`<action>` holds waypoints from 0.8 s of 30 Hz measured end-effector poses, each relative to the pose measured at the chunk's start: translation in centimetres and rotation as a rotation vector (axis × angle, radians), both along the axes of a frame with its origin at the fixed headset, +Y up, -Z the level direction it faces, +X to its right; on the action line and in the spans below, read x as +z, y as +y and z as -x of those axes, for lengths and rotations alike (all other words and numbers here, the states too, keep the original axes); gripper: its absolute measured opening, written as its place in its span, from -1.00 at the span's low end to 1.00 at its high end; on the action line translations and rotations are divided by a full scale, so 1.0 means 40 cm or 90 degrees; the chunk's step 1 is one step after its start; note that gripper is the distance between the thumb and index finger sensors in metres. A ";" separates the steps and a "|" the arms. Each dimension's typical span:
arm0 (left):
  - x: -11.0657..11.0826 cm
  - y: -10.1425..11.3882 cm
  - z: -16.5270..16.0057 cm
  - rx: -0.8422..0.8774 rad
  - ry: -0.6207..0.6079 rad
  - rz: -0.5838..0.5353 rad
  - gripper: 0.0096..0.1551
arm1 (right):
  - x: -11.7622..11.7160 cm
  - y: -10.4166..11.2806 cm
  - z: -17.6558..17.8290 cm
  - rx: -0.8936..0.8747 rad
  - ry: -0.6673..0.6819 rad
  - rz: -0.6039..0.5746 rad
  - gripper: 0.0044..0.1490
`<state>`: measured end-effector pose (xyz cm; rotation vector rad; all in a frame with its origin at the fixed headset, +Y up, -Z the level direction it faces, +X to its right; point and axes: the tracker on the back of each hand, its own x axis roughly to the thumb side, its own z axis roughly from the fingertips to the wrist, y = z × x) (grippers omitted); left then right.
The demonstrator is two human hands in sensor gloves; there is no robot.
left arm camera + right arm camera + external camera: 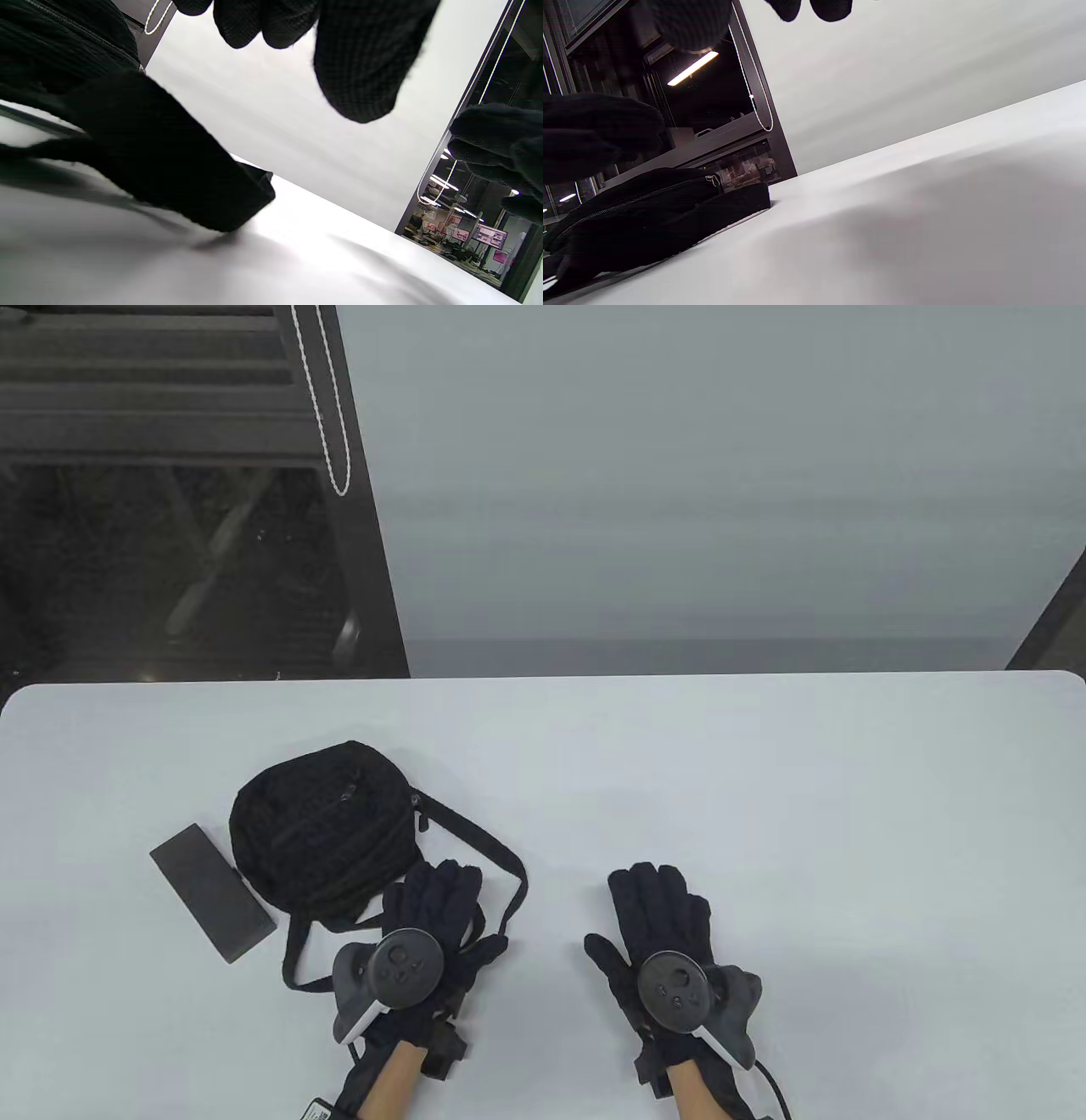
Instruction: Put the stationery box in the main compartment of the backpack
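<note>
Flat dark grey stationery box (212,892) lies angled on the left of my tabletop, just left of the small black backpack (318,827), zipped shut, straps trailing nearer.

Count on the table: one backpack, one box, two hands.

One black backpack (318,827) lay just ahead of the left hand (433,912); one dark box (212,892) lay left of that hand, beside the backpack. Two gloved hands were there, the right hand (657,925) well apart from both things, and one tracker sat on each.
</note>
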<state>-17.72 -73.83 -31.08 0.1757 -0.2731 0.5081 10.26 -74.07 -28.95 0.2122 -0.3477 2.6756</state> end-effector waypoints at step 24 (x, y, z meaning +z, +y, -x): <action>0.014 0.008 0.015 0.009 -0.002 -0.001 -0.07 | 0.004 0.008 -0.004 -0.032 0.008 -0.014 -0.04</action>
